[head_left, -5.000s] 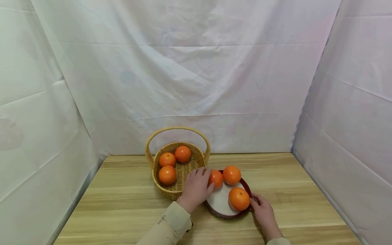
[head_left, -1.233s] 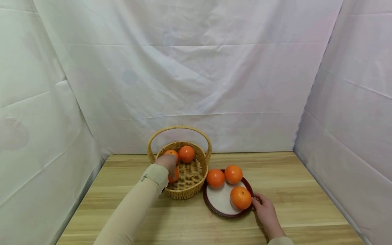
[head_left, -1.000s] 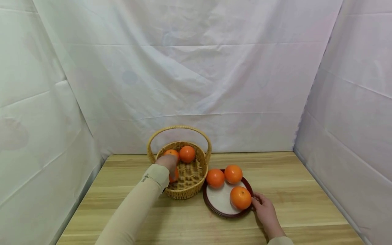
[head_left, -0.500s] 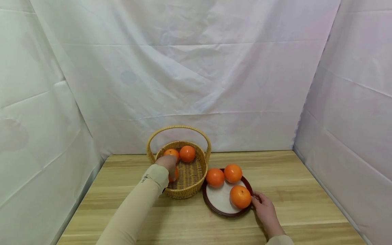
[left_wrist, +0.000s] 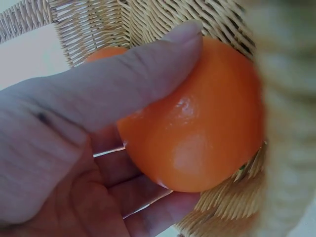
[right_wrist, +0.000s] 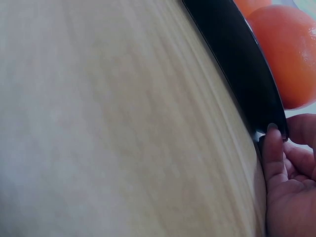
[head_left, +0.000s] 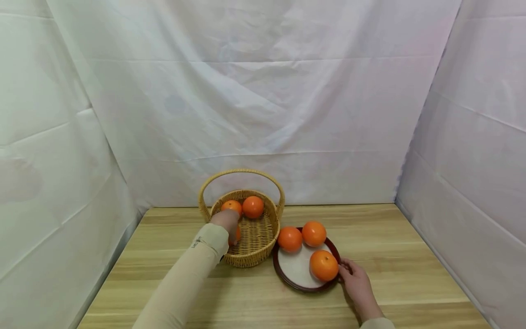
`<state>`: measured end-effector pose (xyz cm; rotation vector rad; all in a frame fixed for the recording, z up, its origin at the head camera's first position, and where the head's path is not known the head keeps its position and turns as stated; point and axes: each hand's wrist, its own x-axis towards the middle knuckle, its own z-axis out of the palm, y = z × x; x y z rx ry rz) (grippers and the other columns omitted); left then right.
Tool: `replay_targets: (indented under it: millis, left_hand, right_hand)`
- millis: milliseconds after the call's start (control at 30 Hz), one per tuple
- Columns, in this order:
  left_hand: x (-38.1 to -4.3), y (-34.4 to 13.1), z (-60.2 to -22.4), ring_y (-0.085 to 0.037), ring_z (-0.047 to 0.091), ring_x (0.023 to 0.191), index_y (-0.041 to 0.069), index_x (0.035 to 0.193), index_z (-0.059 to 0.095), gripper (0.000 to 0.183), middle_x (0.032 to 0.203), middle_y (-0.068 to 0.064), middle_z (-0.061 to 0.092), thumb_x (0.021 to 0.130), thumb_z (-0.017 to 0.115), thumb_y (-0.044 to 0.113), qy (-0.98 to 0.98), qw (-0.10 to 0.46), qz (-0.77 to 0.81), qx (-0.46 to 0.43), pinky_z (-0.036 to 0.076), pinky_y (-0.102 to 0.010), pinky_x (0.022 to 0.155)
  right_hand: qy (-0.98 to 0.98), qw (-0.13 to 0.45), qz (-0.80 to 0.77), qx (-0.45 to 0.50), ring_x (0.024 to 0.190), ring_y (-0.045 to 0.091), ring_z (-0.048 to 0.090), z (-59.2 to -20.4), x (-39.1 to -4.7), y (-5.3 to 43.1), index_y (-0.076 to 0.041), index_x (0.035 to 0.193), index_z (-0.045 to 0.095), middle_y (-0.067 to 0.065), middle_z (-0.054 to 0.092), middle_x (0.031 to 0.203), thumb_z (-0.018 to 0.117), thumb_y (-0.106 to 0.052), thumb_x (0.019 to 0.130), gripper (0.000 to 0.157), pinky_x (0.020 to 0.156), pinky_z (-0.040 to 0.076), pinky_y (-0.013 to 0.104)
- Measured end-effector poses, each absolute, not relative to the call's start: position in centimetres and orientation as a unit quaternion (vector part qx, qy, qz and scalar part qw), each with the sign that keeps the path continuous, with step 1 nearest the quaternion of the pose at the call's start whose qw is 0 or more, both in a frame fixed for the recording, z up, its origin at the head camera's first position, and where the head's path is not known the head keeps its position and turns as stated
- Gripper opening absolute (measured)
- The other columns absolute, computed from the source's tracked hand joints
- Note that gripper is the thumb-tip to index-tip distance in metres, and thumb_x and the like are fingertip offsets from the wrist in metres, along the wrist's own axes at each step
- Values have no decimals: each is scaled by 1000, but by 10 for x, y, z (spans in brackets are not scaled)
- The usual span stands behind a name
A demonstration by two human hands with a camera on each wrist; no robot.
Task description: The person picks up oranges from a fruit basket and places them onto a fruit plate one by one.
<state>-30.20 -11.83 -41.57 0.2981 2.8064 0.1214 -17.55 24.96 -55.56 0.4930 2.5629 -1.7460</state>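
Indeed, an orange [left_wrist: 207,123] sits inside left grip [head_left: 227,220]; right grip [head_left: 357,284] pinches plate [head_left: 293,270].

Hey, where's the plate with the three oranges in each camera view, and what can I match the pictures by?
Head: the plate sits right of centre, in the lower part of the picture.
Left wrist: no plate to be seen.
Right wrist: its dark outer edge slants through the upper right, with an orange just right of it.
Shared landmark: the right hand pinching the plate's edge, in the head and right wrist views only.
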Motion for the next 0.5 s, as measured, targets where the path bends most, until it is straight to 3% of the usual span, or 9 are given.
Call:
replay_targets:
  millis: [200,500]
  left_hand:
    - [-303,-122,-419,-27,64,102,10,122,68,61,117,-8,68,68,95,17,981,150,54,111,55,-44,91]
    - [-307,-129,-424,-33,63,114,8,125,67,66,129,-11,65,67,96,20,979,146,62,125,53,-48,96]
  right_hand:
    - [816,2,-557,156,96,12,60,-557,-175,250,6,140,52,22,62,126,51,-14,106,40,74,54,21]
    - [817,4,-555,159,98,13,61,-554,-175,249,5,141,52,23,62,126,50,-15,106,41,74,54,20]
